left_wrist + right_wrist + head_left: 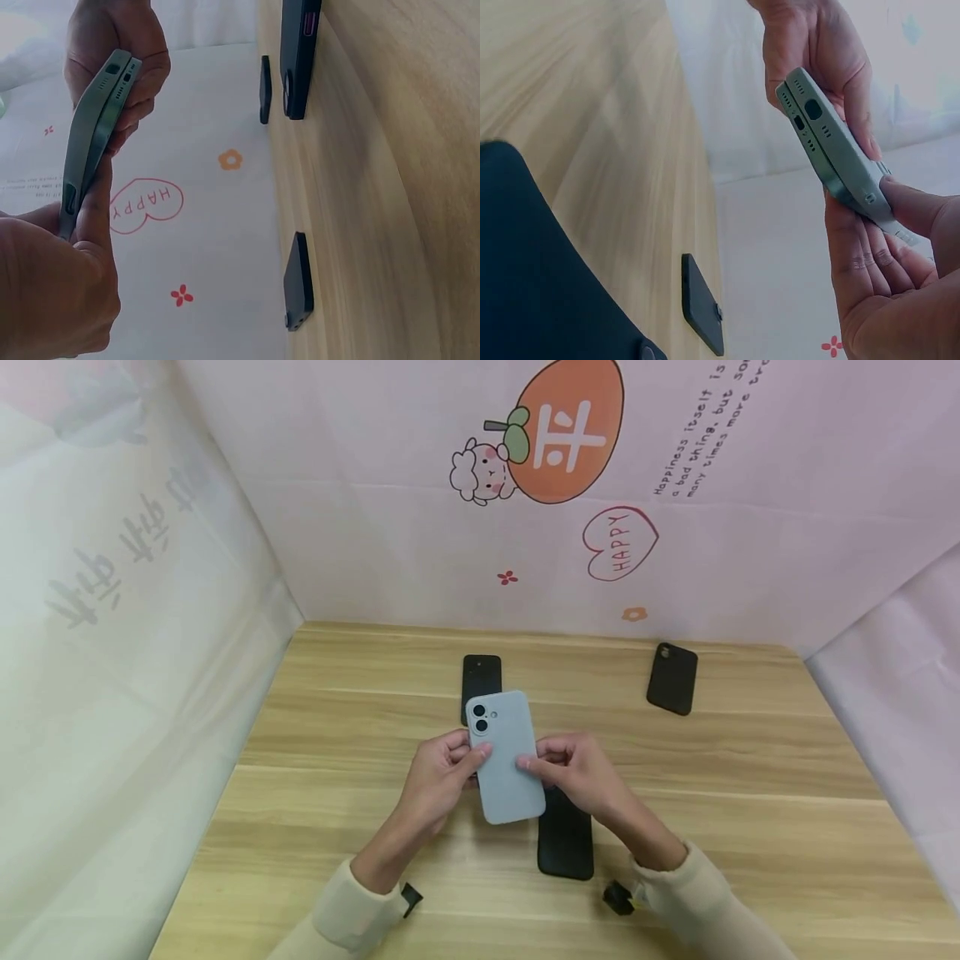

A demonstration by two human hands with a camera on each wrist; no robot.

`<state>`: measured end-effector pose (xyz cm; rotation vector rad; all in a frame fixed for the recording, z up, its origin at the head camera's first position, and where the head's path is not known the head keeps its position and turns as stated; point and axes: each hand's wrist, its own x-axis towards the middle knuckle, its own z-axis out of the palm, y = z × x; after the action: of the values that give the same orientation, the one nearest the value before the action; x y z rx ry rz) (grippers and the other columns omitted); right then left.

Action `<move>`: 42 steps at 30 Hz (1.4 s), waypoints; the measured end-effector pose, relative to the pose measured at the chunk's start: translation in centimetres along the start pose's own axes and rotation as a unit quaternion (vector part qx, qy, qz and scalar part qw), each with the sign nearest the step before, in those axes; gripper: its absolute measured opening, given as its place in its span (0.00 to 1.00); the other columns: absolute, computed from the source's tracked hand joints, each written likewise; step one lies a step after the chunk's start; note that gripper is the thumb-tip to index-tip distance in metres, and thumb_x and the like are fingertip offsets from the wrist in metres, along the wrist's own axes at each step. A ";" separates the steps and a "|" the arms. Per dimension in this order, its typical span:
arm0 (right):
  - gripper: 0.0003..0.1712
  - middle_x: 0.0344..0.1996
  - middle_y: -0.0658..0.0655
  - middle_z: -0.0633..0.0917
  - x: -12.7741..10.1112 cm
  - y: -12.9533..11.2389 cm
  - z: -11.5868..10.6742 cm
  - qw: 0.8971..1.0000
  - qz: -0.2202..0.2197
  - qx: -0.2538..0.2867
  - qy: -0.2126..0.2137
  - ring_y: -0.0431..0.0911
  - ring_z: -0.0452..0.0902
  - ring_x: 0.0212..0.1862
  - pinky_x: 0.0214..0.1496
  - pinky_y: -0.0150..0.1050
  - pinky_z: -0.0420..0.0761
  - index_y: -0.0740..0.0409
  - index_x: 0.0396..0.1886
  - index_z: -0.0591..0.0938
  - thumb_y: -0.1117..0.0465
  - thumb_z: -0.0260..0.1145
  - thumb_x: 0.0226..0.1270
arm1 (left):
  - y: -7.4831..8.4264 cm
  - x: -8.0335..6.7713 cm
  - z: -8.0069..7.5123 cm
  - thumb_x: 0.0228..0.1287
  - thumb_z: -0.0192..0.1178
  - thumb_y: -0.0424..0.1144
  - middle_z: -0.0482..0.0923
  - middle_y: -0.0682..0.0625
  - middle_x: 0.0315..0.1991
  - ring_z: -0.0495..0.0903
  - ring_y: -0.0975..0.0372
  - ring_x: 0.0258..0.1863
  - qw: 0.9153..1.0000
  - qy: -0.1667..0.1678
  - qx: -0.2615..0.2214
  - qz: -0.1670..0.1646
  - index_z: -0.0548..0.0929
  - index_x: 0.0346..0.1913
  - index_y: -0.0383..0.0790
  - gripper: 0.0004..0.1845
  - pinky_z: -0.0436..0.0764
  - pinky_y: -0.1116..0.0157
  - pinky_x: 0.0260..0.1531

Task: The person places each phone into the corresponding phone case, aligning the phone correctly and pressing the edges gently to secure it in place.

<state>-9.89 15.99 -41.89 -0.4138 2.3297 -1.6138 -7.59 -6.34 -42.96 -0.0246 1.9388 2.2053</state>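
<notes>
A light grey-blue phone case with two camera lenses showing at its top corner is held up over the table. In the left wrist view, a phone lies against the case's inner side. At the port end the two stand slightly apart, with a narrow gap between them. My left hand grips the left edge, thumb on the case's back. From the opposite side my right hand pinches the right edge, its thumb also on the back. Fingers of both hands reach underneath, partly hidden in the head view.
A black phone lies behind the held case, which partly covers it. One black phone-shaped thing lies close below my right hand. At the back right is a black phone case. Printed white cloth walls the wooden table.
</notes>
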 end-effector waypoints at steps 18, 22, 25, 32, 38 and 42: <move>0.11 0.33 0.58 0.91 -1.1 0.4 0.3 1.000 0.016 0.018 -0.006 0.44 0.86 0.35 0.39 0.38 0.90 0.65 0.31 0.88 0.63 0.73 0.72 | 0.7 0.6 -0.9 0.76 0.63 0.31 0.89 0.35 0.50 0.90 0.50 0.49 0.996 -0.080 0.019 -0.031 0.79 0.65 0.28 0.19 0.90 0.55 0.46; 0.09 0.30 0.55 0.91 -1.2 0.5 -0.1 0.999 0.002 -0.015 -0.038 0.43 0.85 0.31 0.37 0.36 0.88 0.63 0.33 0.89 0.63 0.73 0.73 | 0.6 0.8 -1.0 0.75 0.64 0.30 0.89 0.33 0.48 0.91 0.48 0.48 0.995 -0.098 0.019 -0.029 0.77 0.67 0.29 0.22 0.91 0.54 0.45; 0.08 0.30 0.53 0.91 -1.2 0.5 -0.5 0.997 -0.009 -0.037 -0.069 0.43 0.86 0.31 0.36 0.36 0.87 0.61 0.34 0.90 0.62 0.72 0.74 | 0.5 0.8 -1.0 0.74 0.66 0.31 0.89 0.35 0.49 0.91 0.48 0.47 0.994 -0.103 0.030 -0.032 0.77 0.67 0.31 0.22 0.91 0.54 0.43; 0.11 0.25 0.49 0.85 -1.3 0.6 -1.5 0.990 -0.035 -0.063 -0.123 0.41 0.81 0.28 0.31 0.37 0.84 0.59 0.29 0.87 0.61 0.73 0.73 | 0.1 0.3 -0.6 0.75 0.66 0.36 0.86 0.39 0.52 0.90 0.53 0.46 0.992 -0.111 0.045 -0.034 0.79 0.65 0.31 0.20 0.91 0.55 0.42; 0.09 0.33 0.56 0.90 -1.5 0.7 -1.8 0.996 -0.010 -0.041 -0.072 0.45 0.86 0.33 0.39 0.39 0.90 0.64 0.40 0.91 0.60 0.72 0.74 | 0.1 0.3 -0.4 0.74 0.66 0.32 0.85 0.36 0.52 0.89 0.52 0.47 0.998 -0.062 0.008 -0.013 0.80 0.62 0.29 0.18 0.91 0.55 0.42; 0.11 0.39 0.60 0.91 -1.8 0.7 -2.0 0.998 -0.002 -0.039 -0.045 0.46 0.87 0.36 0.43 0.41 0.91 0.66 0.47 0.91 0.62 0.72 0.74 | 0.2 0.3 -0.3 0.74 0.65 0.31 0.83 0.35 0.53 0.89 0.51 0.49 0.998 -0.060 0.001 -0.012 0.79 0.61 0.29 0.17 0.91 0.55 0.44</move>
<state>-9.07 18.66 -41.75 -0.4968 2.3306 -1.4790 -7.97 -6.63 -42.83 0.0815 1.8679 2.1364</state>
